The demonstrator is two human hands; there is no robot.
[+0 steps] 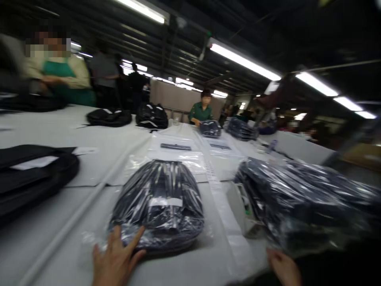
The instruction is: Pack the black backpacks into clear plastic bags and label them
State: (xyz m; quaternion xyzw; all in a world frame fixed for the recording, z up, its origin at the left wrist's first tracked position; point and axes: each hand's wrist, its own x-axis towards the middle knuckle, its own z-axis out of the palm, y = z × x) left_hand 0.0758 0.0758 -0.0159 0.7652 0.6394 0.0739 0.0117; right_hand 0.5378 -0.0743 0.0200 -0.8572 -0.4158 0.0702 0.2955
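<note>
A black backpack (160, 206) in a clear plastic bag lies on the white-covered table in front of me. It carries a white label on its upper face. My left hand (116, 254) is open, fingers spread, with the fingertips against the bag's near left edge. At the lower right, my right hand (284, 266) has its fingers curled together; blur hides what they hold, if anything. Just beyond it stands a small open box (245, 214) with small items inside. Several plastic-wrapped dark bags (297, 198) are heaped beside that box.
An unwrapped black backpack (32, 171) lies at the left. Flat clear plastic bags (178, 153) are behind the wrapped one. Further back are more black backpacks (151, 116), a co-worker in green (204, 111) touching a wrapped bag, and another in a green apron (59, 75).
</note>
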